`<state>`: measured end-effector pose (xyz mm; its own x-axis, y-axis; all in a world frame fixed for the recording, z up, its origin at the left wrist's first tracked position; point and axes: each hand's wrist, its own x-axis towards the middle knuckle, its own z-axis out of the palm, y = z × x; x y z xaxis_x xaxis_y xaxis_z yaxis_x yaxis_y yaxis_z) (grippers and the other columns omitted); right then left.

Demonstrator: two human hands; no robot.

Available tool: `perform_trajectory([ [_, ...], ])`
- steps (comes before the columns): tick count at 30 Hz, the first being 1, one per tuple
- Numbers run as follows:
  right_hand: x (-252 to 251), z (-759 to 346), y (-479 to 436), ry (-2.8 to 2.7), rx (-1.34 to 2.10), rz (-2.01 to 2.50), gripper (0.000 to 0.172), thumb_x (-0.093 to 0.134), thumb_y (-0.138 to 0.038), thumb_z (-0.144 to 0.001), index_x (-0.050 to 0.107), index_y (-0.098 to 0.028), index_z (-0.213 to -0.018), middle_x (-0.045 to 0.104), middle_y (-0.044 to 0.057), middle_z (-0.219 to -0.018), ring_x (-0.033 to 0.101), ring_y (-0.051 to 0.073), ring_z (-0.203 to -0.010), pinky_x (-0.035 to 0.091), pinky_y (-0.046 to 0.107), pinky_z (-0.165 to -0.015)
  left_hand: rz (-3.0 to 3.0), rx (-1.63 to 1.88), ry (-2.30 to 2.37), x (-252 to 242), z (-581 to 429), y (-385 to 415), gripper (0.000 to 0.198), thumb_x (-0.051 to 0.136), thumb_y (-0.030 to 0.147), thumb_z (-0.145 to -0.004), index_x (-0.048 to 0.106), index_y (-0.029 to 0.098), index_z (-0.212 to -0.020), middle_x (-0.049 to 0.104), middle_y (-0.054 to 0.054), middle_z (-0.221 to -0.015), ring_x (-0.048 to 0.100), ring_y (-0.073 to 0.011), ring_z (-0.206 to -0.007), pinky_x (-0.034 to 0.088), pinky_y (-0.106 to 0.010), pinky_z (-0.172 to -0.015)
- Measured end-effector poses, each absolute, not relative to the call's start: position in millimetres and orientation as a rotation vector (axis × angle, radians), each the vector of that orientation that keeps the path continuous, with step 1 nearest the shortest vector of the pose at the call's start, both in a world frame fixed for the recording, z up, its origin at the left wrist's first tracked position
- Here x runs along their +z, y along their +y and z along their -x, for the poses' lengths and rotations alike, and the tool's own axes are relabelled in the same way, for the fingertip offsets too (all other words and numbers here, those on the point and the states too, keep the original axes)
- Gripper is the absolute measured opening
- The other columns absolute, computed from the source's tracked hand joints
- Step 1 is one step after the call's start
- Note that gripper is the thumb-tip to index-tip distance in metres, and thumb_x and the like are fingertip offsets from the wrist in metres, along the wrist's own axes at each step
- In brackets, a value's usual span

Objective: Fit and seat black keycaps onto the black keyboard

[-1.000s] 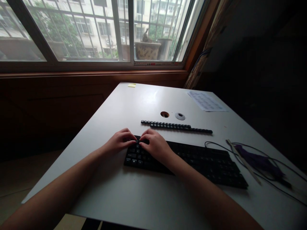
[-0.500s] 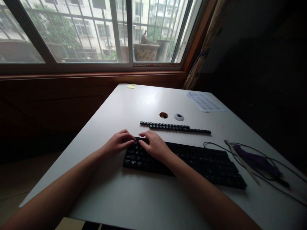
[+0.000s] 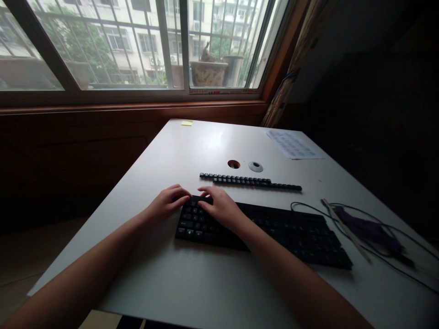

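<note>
A black keyboard point(image 3: 295, 228) lies flat across the white desk. At its upper left corner, my left hand point(image 3: 168, 201) has its thumb and fingertips brought together against the edge; whatever is between them is too small to make out. My right hand point(image 3: 221, 206) rests over the upper left part of the keyboard, thumb and index finger apart, with other fingertips reaching behind the back edge. The right forearm covers some middle keys. Behind the keyboard, black keycaps point(image 3: 236, 179) stand lined up in two close rows on the desk.
Beyond the keycaps are a round desk hole point(image 3: 233, 164) and a grey grommet cover point(image 3: 255, 167). Printed sheets point(image 3: 293, 145) lie at the far right, a yellow sticky note point(image 3: 187, 123) at the far left. To the right are a thin stick point(image 3: 346, 230), a purple cloth point(image 3: 366, 230) and looped cable.
My left thumb and fingers have drawn back slightly to the left from the corner keys. The right hand has barely shifted; the keyboard and keycaps stay in place.
</note>
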<state>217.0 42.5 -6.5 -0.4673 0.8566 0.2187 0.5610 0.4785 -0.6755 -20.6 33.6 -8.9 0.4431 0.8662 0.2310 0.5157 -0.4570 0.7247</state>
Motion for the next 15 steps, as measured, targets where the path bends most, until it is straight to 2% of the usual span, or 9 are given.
perform_trajectory([
  [7,-6.2,-216.8,39.3,-2.203,0.672,1.177,0.042,0.065,-0.032,-0.088,0.061,-0.021,-0.128,0.071,0.008,-0.109,0.062,0.023,-0.107,0.046,0.043,-0.098,-2.106,0.811,1.145,-8.8,21.5,33.7,0.027,0.055,0.040,-0.098,0.072,0.020,-0.105,0.064,-0.006,-0.098,0.063,-0.0200,-0.092,0.049,-0.031,-0.083],
  [12,-7.9,-216.5,40.7,-2.162,0.679,1.183,0.036,0.059,-0.020,-0.090,0.062,-0.022,-0.125,0.072,0.006,-0.107,0.064,0.021,-0.103,0.046,0.042,-0.099,-2.129,0.808,1.143,-8.5,21.4,33.3,0.028,0.053,0.039,-0.099,0.072,0.019,-0.105,0.063,-0.006,-0.097,0.063,-0.0195,-0.091,0.048,-0.031,-0.084],
  [15,-7.9,-216.1,40.8,-2.158,0.680,1.184,0.035,0.061,-0.028,-0.091,0.062,-0.022,-0.126,0.073,0.006,-0.105,0.064,0.022,-0.101,0.047,0.043,-0.097,-2.125,0.800,1.140,-6.9,21.0,32.6,0.027,0.054,0.038,-0.099,0.072,0.019,-0.104,0.063,-0.006,-0.096,0.063,-0.0193,-0.091,0.048,-0.031,-0.084],
])
